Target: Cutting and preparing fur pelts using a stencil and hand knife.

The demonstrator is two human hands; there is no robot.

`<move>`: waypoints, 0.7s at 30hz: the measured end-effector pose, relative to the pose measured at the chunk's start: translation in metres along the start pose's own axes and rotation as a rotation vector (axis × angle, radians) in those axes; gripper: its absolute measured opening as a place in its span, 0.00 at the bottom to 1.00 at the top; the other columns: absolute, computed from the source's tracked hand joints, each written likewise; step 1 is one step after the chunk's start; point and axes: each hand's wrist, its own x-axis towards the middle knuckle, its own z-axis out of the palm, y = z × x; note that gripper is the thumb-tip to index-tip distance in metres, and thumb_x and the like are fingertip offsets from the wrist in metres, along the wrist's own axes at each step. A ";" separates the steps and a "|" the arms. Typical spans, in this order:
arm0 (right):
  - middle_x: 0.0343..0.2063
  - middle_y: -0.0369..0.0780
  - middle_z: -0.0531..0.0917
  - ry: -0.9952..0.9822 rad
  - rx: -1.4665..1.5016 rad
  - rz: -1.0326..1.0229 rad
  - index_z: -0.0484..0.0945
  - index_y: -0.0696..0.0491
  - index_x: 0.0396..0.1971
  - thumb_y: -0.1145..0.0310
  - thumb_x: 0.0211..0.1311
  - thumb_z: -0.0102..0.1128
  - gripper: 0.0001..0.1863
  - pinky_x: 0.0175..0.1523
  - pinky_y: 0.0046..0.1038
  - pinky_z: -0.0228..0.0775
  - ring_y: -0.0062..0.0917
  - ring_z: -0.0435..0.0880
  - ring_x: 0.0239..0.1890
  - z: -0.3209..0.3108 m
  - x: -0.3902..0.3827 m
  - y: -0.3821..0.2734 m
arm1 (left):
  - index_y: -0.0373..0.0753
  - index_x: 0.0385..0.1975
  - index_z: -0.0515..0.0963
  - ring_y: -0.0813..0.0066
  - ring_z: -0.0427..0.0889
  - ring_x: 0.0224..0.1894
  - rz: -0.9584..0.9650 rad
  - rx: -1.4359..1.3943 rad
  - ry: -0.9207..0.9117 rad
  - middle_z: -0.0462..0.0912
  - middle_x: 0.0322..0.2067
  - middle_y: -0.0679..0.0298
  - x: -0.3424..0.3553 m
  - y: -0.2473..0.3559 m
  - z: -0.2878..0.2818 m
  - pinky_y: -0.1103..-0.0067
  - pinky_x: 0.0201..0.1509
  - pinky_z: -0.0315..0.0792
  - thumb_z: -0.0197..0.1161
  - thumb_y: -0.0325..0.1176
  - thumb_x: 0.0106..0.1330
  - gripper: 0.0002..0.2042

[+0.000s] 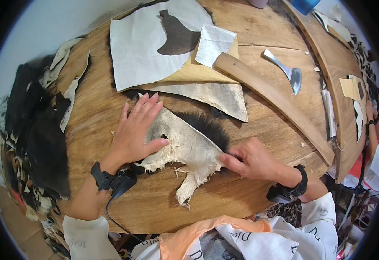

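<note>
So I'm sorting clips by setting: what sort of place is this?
Probably a fur or hide workshop: a pale hide piece with black fur lies skin-side up on a round wooden worktable, a steel scraper blade sits nearby, and black pelts hang at the edge.

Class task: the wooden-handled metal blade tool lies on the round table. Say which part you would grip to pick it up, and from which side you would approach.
Grip the long wooden handle, near its middle, coming from above, probably with the right hand, which is nearer. The handle lies flat and unobstructed on the wooden table, slanting down to the right, so fingers can close across its width. Avoid the metal blade lying just beyond it.
</note>
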 end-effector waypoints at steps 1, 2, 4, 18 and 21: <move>0.10 0.49 0.69 0.004 0.002 0.015 0.72 0.56 0.12 0.60 0.57 0.52 0.19 0.20 0.36 0.61 0.42 0.70 0.13 0.000 -0.002 0.004 | 0.42 0.62 0.56 0.62 0.46 0.68 0.011 -0.009 -0.007 0.52 0.65 0.61 0.002 0.001 0.002 0.55 0.66 0.38 0.57 0.57 0.53 0.39; 0.10 0.48 0.70 0.058 -0.142 -0.008 0.73 0.55 0.12 0.60 0.57 0.52 0.18 0.20 0.36 0.63 0.42 0.71 0.13 0.001 -0.003 0.008 | 0.42 0.62 0.56 0.62 0.46 0.68 0.021 -0.001 0.002 0.52 0.65 0.61 0.005 0.001 0.004 0.54 0.66 0.38 0.58 0.56 0.52 0.39; 0.10 0.47 0.72 0.117 -0.287 -0.014 0.73 0.54 0.12 0.59 0.57 0.53 0.18 0.20 0.37 0.64 0.42 0.71 0.14 0.000 -0.004 0.008 | 0.42 0.62 0.55 0.62 0.46 0.68 0.046 0.001 0.006 0.52 0.65 0.61 0.006 0.003 0.004 0.54 0.66 0.38 0.58 0.56 0.51 0.40; 0.29 0.45 0.73 0.071 -0.555 -0.004 0.71 0.55 0.37 0.64 0.46 0.65 0.18 0.34 0.32 0.68 0.38 0.75 0.32 -0.004 -0.062 0.013 | 0.42 0.63 0.54 0.63 0.45 0.68 0.065 0.023 0.073 0.50 0.66 0.63 0.012 0.002 0.015 0.56 0.66 0.36 0.59 0.54 0.50 0.41; 0.32 0.46 0.75 -0.648 -0.556 0.645 0.73 0.56 0.36 0.66 0.46 0.63 0.17 0.35 0.33 0.69 0.38 0.77 0.34 -0.044 -0.062 -0.035 | 0.42 0.63 0.53 0.64 0.45 0.68 0.021 0.037 0.057 0.50 0.66 0.63 0.000 -0.002 0.009 0.55 0.66 0.36 0.58 0.55 0.51 0.41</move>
